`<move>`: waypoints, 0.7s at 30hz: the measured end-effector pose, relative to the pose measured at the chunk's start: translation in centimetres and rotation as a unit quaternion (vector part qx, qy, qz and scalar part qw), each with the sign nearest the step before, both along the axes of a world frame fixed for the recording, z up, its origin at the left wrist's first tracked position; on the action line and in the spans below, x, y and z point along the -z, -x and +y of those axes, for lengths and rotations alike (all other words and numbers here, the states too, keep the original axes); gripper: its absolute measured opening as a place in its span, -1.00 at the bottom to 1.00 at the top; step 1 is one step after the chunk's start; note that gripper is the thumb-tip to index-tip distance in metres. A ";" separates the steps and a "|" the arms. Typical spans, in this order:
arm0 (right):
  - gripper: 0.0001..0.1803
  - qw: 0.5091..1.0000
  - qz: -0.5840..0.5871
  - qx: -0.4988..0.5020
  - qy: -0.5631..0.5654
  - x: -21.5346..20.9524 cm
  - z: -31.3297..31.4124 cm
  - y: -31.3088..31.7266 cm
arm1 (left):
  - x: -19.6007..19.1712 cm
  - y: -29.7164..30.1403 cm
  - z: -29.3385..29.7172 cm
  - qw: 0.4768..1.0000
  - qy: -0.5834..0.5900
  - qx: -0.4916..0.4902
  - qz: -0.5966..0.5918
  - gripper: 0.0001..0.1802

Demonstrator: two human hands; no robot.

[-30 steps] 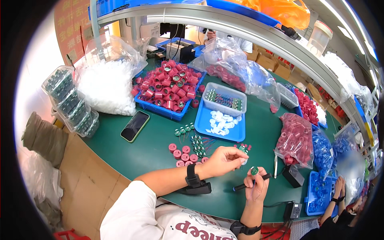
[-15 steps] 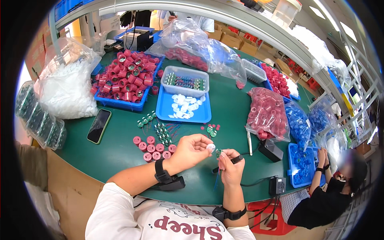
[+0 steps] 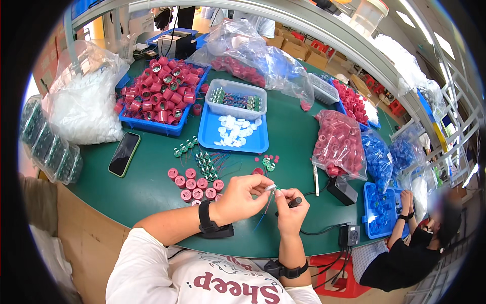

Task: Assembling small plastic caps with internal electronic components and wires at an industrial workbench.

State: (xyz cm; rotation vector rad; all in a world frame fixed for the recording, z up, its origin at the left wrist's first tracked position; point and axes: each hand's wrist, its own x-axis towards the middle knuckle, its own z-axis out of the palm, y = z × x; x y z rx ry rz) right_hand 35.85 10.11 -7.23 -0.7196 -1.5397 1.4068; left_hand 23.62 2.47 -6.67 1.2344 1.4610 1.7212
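My left hand (image 3: pixel 245 197) pinches a small white plastic piece (image 3: pixel 270 187) between thumb and fingertips. Close against it, my right hand (image 3: pixel 292 213) grips a little green circuit board, mostly hidden by the fingers, with thin red and blue wires (image 3: pixel 261 219) hanging below. A black handle (image 3: pixel 295 202) also sits in the right hand; its working end cannot be seen. Left of my hands stand several pink caps (image 3: pixel 191 184) in rows, beside a cluster of green circuit boards (image 3: pixel 205 164) with wires. Small round green boards (image 3: pixel 268 163) and pink bits lie just beyond my fingers.
A blue tray (image 3: pixel 208 137) of white pieces lies ahead, with a clear tub (image 3: pixel 235 109) of boards. Pink cups fill a blue bin (image 3: pixel 177 129) at left, near a phone (image 3: pixel 124 154). Bagged pink cups (image 3: pixel 340 142) and a black box (image 3: pixel 342 190) stand right; another person works there.
My hands have come together, bringing the white piece up against the circuit board. The hanging wires have swung left, and a pink cup beyond my left hand has come into sight.
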 end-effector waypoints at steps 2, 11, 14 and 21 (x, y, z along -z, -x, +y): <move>-0.90 0.999 -0.010 0.024 -0.031 0.1 -0.1 0.1 | 0.0 -0.1 -0.2 0.999 -0.015 -0.001 0.034 -0.73; -0.87 0.894 -0.045 0.151 -0.419 0.5 0.1 0.4 | 0.6 -0.4 0.0 0.943 -0.038 0.163 -0.288 -0.69; -0.87 0.889 -0.021 0.145 -0.434 0.5 0.2 0.1 | 0.5 -1.2 0.2 0.944 -0.107 0.151 -0.271 -0.73; -0.77 0.969 0.202 -0.123 0.078 0.1 0.2 -1.8 | -0.8 -0.4 -0.4 0.971 -0.197 0.022 0.131 -0.74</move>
